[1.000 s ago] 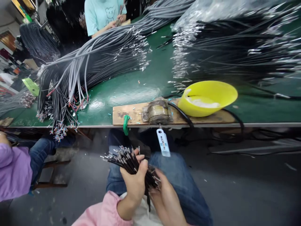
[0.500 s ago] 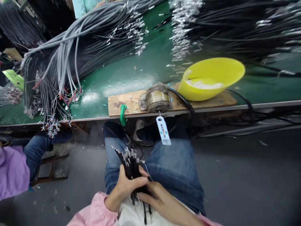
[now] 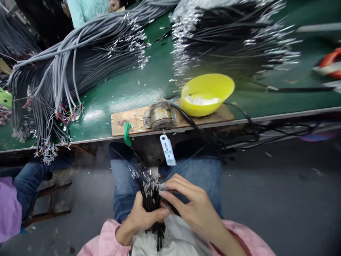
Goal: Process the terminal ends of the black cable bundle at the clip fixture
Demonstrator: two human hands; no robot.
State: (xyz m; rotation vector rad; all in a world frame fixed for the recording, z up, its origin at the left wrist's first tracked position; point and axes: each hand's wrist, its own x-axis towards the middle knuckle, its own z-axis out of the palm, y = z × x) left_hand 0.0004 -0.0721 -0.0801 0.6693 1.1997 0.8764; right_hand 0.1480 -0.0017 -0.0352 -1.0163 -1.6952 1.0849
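A bundle of thin black cables [image 3: 151, 201] with stripped, silvery ends stands upright above my lap. Wrapped around it from the left is my left hand [image 3: 142, 215], its thumb across the front. My right hand [image 3: 189, 202] is at the right side of the bundle's top, thumb and fingers pinched at a cable end there. That pinched end is slightly blurred. Ahead of my hands, a pale blue slotted tag [image 3: 167, 149] sticks out from a small motor [image 3: 161, 115] at the table's edge.
The motor sits on a wooden board [image 3: 119, 124] with a green hook-shaped piece [image 3: 127, 134]. A yellow bowl [image 3: 207, 96] holds white material. Grey cables [image 3: 66, 46] and black cables [image 3: 229, 35] lie across the green table [image 3: 157, 76]. A person in purple [image 3: 9, 206] sits at left.
My right hand has moved up from the bundle's lower part to its silvery tips. My left hand still grips the bundle. The view has shifted right.
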